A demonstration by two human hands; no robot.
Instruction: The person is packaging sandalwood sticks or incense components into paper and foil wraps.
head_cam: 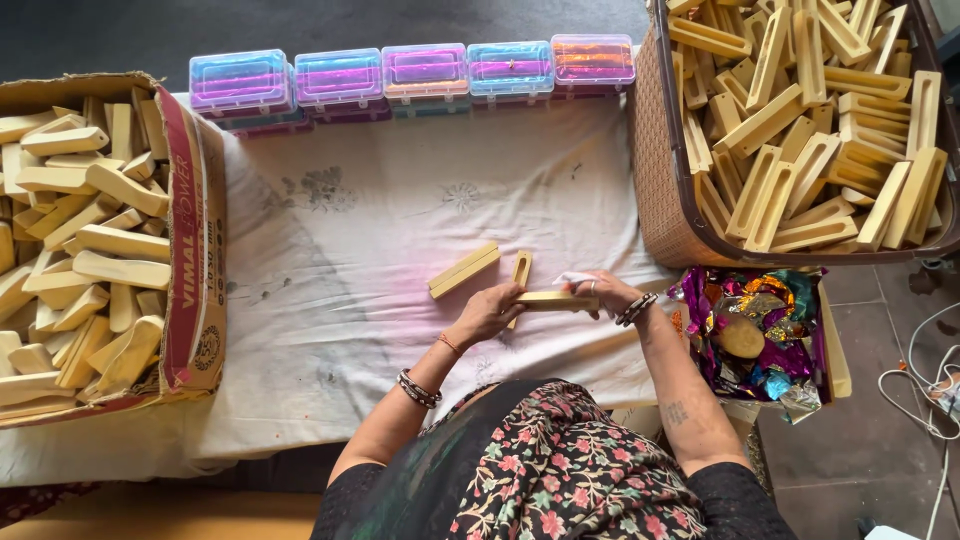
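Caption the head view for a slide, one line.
Both hands, left hand and right hand, hold a pale wooden block over a white cloth, between a cardboard box and a basket.

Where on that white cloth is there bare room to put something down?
The white cloth is bare between the row of plastic boxes and the two loose wooden pieces, and leftward toward the cardboard box. It is crowded around both hands and beside the basket.

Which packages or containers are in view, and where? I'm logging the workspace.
Cardboard box: left, brown with a red printed side, full of pale wooden pieces.
Plastic cases: five in a row along the far edge, translucent, pastel.
Woven basket: right, brown.
Small box: near right, holding shiny wrappers.
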